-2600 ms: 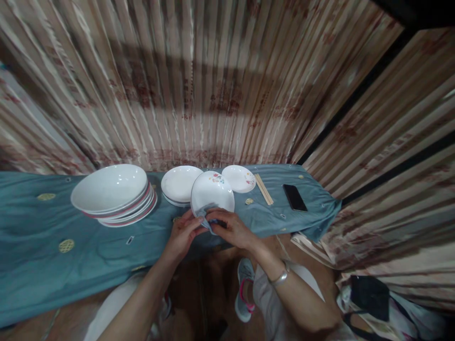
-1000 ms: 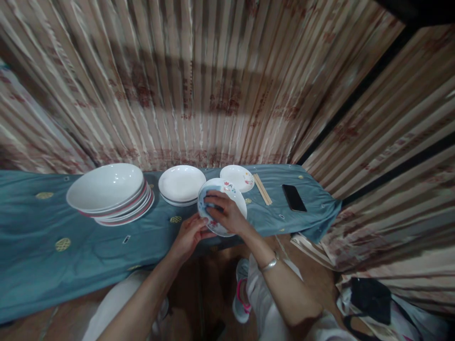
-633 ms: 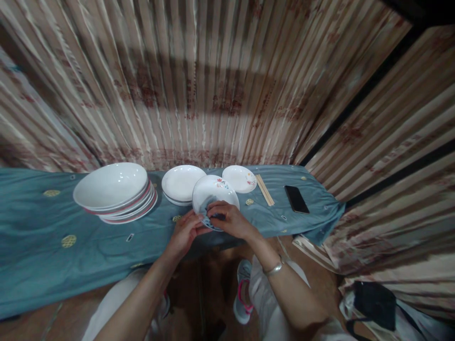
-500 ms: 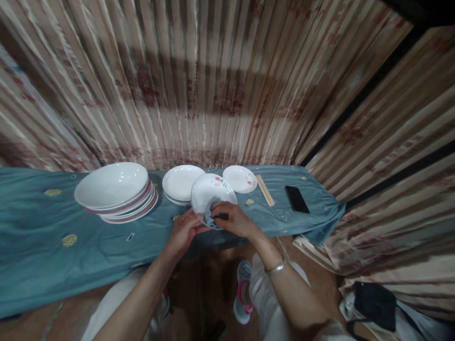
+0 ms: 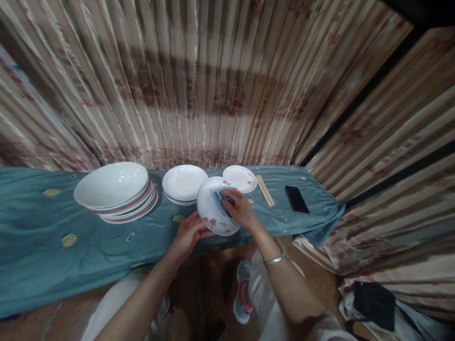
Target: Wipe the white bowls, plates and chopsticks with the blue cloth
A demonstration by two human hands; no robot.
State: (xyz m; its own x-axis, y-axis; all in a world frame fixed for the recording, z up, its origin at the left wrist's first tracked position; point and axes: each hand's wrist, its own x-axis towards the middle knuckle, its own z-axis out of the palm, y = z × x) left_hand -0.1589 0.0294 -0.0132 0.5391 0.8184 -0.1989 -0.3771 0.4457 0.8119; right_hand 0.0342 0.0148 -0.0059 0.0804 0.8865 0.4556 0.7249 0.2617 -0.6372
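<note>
My left hand (image 5: pixel 191 232) grips a white plate (image 5: pixel 207 204) with small flower prints by its lower left rim, holding it tilted above the table's front edge. My right hand (image 5: pixel 239 206) is closed on a blue-grey cloth (image 5: pixel 221 201), pressed against the plate's face. Just behind, a short stack of white plates (image 5: pixel 185 182) rests on the table. Right of that stack lies another small flowered plate (image 5: pixel 239 178), partly behind the held one.
A tall stack of large white bowls or dishes (image 5: pixel 113 184) stands at left on the blue-green tablecloth (image 5: pixel 92 251). Wooden chopsticks (image 5: pixel 265 190) and a black phone (image 5: pixel 296 199) lie at right. A pleated curtain (image 5: pixel 213 85) hangs behind. A dark bag (image 5: pixel 374 305) sits lower right.
The held plate has moved slightly right and down, and its flower prints now appear at different places on the rim. My right hand and the cloth have shifted up and right across it.
</note>
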